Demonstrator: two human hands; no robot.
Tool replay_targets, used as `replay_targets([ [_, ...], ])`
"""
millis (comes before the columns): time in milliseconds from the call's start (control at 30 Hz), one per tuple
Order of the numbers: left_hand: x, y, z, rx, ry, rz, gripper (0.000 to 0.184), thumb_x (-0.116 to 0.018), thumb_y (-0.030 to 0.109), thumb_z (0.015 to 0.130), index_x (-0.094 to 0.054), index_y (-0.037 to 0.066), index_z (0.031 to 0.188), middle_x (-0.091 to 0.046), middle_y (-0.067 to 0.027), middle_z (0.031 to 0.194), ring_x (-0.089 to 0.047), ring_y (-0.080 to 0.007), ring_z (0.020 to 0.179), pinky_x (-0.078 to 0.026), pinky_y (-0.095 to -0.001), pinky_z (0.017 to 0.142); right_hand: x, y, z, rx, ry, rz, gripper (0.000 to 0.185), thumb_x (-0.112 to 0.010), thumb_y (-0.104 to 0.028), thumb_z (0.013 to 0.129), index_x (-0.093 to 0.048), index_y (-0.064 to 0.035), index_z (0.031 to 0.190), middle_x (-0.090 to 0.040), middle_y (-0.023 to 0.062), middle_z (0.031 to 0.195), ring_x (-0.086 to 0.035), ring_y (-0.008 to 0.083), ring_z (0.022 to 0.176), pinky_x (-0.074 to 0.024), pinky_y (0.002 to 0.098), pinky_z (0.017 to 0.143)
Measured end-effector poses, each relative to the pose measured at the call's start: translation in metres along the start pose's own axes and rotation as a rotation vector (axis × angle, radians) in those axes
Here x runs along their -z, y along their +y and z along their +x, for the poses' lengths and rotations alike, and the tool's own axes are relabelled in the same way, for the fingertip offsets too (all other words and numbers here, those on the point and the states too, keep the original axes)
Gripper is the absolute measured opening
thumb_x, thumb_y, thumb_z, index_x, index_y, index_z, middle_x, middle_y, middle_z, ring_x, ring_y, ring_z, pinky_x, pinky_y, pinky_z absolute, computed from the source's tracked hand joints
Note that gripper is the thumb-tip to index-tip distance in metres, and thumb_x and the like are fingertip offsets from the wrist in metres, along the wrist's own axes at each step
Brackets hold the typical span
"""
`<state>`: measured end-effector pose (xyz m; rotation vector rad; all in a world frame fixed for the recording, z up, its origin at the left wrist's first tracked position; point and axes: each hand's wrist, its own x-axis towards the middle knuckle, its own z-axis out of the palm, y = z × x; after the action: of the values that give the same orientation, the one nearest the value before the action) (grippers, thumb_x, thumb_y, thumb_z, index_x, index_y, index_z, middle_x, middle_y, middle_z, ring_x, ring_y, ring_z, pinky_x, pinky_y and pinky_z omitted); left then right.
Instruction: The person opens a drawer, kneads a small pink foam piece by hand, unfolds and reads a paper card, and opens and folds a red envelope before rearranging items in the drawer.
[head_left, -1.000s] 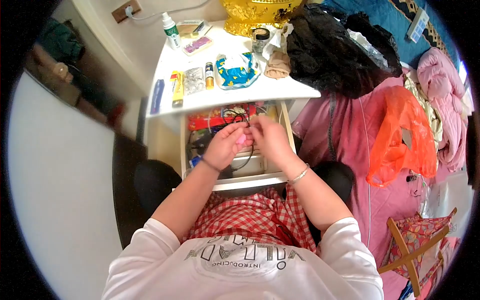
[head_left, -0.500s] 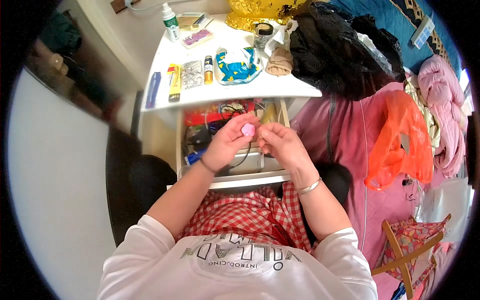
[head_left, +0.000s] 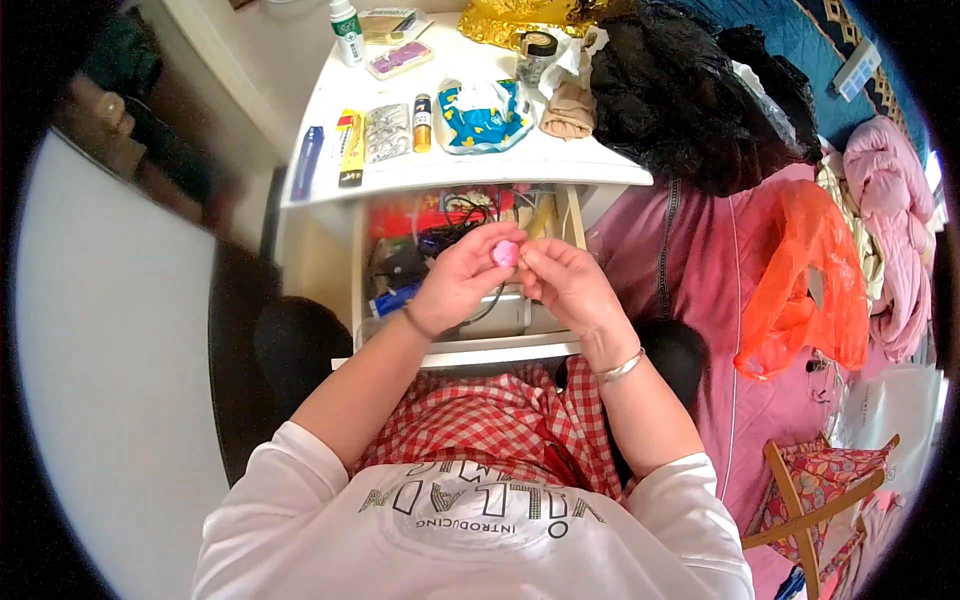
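Note:
Above the open drawer, my left hand [head_left: 462, 281] pinches a small pink flower-shaped piece [head_left: 505, 254] between thumb and fingers. My right hand [head_left: 568, 285] is close against its right side, thumb and index finger pressed together. Whether those fingertips grip the piece's edge or some tiny thing is too small to tell. Below both hands, the drawer [head_left: 520, 353] holds a red packet [head_left: 425, 215], dark cables [head_left: 470, 210], a blue item [head_left: 394, 300] and a white box [head_left: 500, 318], partly hidden by my hands.
On the white tabletop [head_left: 420, 180] are a spray bottle [head_left: 347, 35], a yellow box [head_left: 351, 145], a blue wipes pack [head_left: 483, 115] and a jar [head_left: 536, 58]. A black plastic bag [head_left: 690, 100] overhangs its right side. An orange bag [head_left: 805, 280] lies on pink fabric at right.
The pink piece has shifted slightly right and up, closer to my right fingertips, and shows more of its face. My view has tilted slightly. My left hand keeps its pinch.

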<state>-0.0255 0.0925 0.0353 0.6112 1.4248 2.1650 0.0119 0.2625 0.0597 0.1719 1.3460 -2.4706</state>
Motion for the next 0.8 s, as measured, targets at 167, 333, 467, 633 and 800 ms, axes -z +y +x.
replay_targets([
  [167,0.0,0.0,0.0,0.008,0.016,0.034,0.048,-0.052,-0.008,0.083,-0.038,0.002,0.129,-0.048,-0.0099,0.127,-0.049,-0.0154,0.114,-0.04,-0.0271,0.096,0.002,0.001,0.001,-0.007,-0.016,0.014,0.012,-0.057,-0.013,0.089,-0.059,-0.0021,0.09,-0.057,0.001,0.071,-0.048,0.0078,0.06,-0.0393,0.0188,0.055],
  [333,-0.002,-0.002,0.0,-0.001,0.013,0.095,0.05,-0.053,-0.008,0.083,-0.037,0.002,0.129,-0.048,-0.0111,0.127,-0.049,-0.0157,0.114,-0.039,-0.0277,0.097,0.0,0.003,0.002,0.0,0.043,-0.039,0.012,-0.057,-0.013,0.089,-0.059,-0.0015,0.091,-0.057,0.0006,0.07,-0.049,0.0073,0.059,-0.0392,0.0187,0.054],
  [467,-0.003,-0.004,-0.001,-0.052,0.033,0.164,0.051,-0.055,-0.008,0.082,-0.037,0.001,0.129,-0.047,-0.0119,0.128,-0.05,-0.0155,0.113,-0.041,-0.0278,0.096,-0.004,0.003,0.0,0.025,0.087,-0.264,0.012,-0.057,-0.012,0.088,-0.059,-0.0012,0.092,-0.057,0.0,0.069,-0.049,0.0065,0.059,-0.0396,0.0185,0.054],
  [633,0.006,-0.004,0.0,0.003,0.168,0.043,0.047,-0.058,-0.006,0.081,-0.043,0.0,0.125,-0.052,-0.012,0.123,-0.055,-0.0151,0.106,-0.045,-0.0274,0.09,-0.002,0.007,0.004,0.045,0.116,-0.2,0.012,-0.058,-0.013,0.088,-0.06,-0.0016,0.093,-0.057,-0.0006,0.069,-0.049,0.0058,0.059,-0.04,0.0183,0.055],
  [800,0.007,0.0,0.001,0.099,0.134,0.136,0.039,-0.056,0.0,0.085,-0.048,-0.001,0.124,-0.056,-0.0093,0.118,-0.056,-0.0142,0.102,-0.046,-0.0274,0.09,-0.005,0.008,0.003,0.096,0.131,-0.221,0.011,-0.057,-0.011,0.088,-0.059,-0.0013,0.092,-0.057,0.0001,0.071,-0.05,0.0069,0.061,-0.0408,0.0184,0.056],
])
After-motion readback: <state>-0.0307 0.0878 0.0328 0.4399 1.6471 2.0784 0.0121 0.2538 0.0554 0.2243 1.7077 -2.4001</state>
